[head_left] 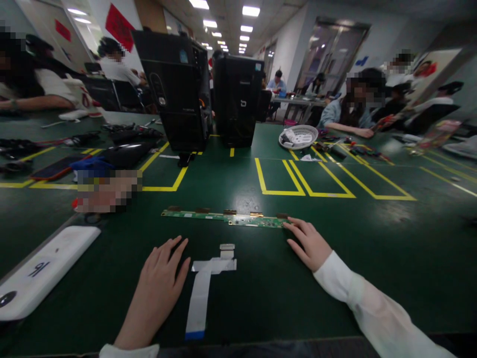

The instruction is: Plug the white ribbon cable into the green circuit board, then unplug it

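Observation:
A long, narrow green circuit board (pixel 257 221) lies across the dark green table (pixel 261 293), with brownish tabs along its far edge. At the board's right end, my right hand (pixel 309 243) touches it with the fingertips, fingers apart and not wrapped around it. My left hand (pixel 162 273) rests palm down on the table with its fingers spread, holding nothing. Between my hands lies a white flat ribbon cable (pixel 198 303), bent at an angle, with a connector (pixel 227 247) at its far end and a blue tip at the near end.
A white oblong device (pixel 48 268) lies at the left. Two black computer towers (pixel 238 99) (pixel 175 89) stand at the back. A white basket (pixel 298 136) sits behind yellow tape outlines (pixel 283 193). Cables and tools clutter both far sides; several people sit around.

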